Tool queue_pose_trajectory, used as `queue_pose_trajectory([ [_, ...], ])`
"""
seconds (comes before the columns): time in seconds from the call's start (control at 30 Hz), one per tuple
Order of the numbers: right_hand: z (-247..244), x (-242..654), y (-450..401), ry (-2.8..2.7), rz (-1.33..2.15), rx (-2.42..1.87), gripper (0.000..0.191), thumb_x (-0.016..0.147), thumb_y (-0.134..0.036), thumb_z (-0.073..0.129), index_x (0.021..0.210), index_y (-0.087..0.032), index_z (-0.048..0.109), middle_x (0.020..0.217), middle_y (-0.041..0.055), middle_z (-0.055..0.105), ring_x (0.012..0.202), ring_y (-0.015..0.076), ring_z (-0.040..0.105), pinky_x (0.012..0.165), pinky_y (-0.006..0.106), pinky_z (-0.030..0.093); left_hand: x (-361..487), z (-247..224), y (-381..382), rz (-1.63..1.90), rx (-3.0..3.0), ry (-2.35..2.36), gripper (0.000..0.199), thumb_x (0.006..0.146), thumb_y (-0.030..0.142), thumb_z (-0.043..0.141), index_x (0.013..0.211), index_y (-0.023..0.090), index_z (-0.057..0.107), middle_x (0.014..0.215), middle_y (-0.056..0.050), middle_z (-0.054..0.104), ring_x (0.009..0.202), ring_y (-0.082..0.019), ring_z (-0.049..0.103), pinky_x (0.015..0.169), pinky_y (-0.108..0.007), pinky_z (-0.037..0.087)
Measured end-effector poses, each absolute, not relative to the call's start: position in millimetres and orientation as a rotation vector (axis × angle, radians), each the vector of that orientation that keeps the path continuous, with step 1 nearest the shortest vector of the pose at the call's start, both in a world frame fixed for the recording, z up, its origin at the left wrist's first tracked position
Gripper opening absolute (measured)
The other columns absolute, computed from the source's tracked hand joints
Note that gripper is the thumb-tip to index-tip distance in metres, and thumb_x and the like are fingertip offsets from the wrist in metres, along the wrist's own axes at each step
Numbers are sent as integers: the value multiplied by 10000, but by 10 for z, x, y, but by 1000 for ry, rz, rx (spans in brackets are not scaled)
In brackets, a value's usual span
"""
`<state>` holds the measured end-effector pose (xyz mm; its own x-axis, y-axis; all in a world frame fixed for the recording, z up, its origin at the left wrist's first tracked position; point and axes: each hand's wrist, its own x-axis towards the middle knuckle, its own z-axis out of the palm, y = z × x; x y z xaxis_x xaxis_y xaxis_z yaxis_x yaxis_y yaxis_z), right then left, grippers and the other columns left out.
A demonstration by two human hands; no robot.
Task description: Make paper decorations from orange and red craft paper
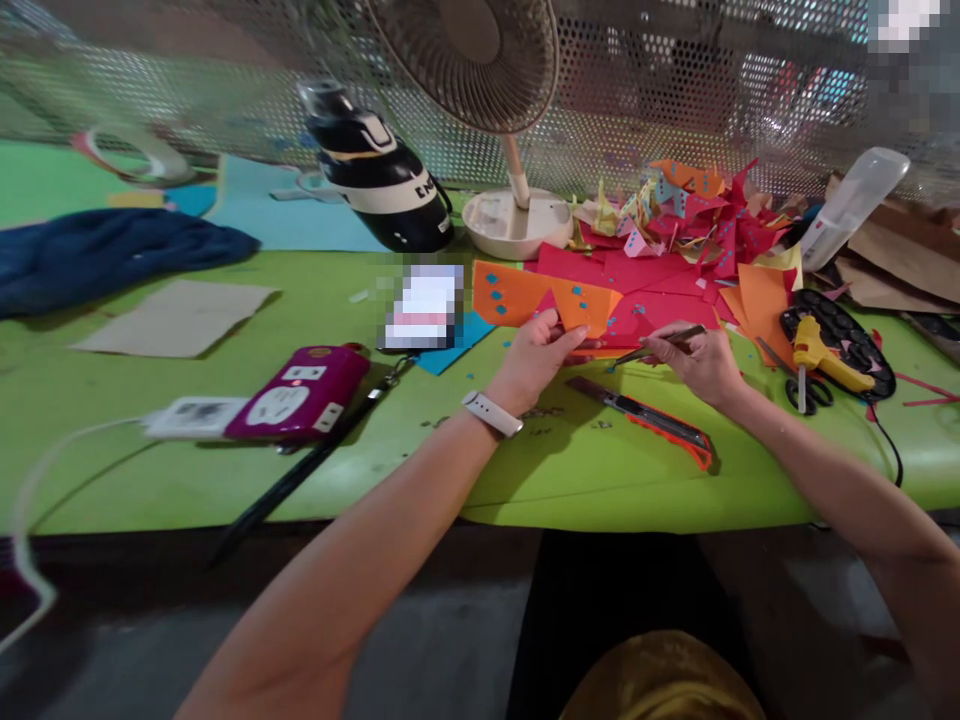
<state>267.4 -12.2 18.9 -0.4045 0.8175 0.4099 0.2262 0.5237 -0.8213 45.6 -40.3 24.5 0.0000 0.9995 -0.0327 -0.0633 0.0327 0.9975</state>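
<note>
My left hand (538,352), with a pale watch band at the wrist, pinches the lower edge of a folded orange paper piece (525,298) dotted with small blue diamonds. In my right hand (701,365) is a pair of dark tweezers (686,335), tips pointing left. A tiny blue bit shows by the tips; whether they grip it I cannot tell. Red paper sheets (667,305) lie behind both hands. Nearer to me, a box cutter (652,418) with an orange-edged handle rests on the green table (420,470), its blade pointing left.
Behind stand a black bottle (390,180), a fan (517,215) and a heap of folded paper pieces (686,205). To the right lie a yellow glue gun (829,360), scissors (806,393) and a black tray (874,350). Leftward are a phone (425,305) and a purple power adapter (307,395) with a white cable.
</note>
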Motion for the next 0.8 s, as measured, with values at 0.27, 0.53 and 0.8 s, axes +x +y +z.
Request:
queue_pose_trajectory([
  [0.27, 248, 2667, -157, -1940, 820, -864, 452, 847, -612, 615, 778, -181, 733, 797, 59, 730, 666, 156, 691, 623, 287, 592, 462, 250, -418, 1200, 1146, 1192, 248, 815, 264, 650, 1046, 176, 632, 1063, -75, 713, 955, -188, 697, 763, -299, 588],
  [0.53, 284, 2687, -198, -2009, 760, -845, 393, 882, -555, 605, 837, -193, 749, 839, 54, 746, 688, 151, 693, 635, 275, 570, 470, 249, -414, 1186, 1137, 1196, 257, 836, 238, 629, 1083, 167, 622, 1100, -87, 714, 956, -172, 698, 755, -268, 581],
  [0.8, 252, 2663, -146, -1843, 972, -885, 447, 796, -612, 672, 773, -168, 716, 771, 48, 707, 659, 156, 700, 634, 280, 591, 467, 265, -436, 1190, 1138, 1171, 297, 813, 267, 673, 1091, 170, 628, 1120, -82, 715, 991, -193, 695, 778, -288, 587],
])
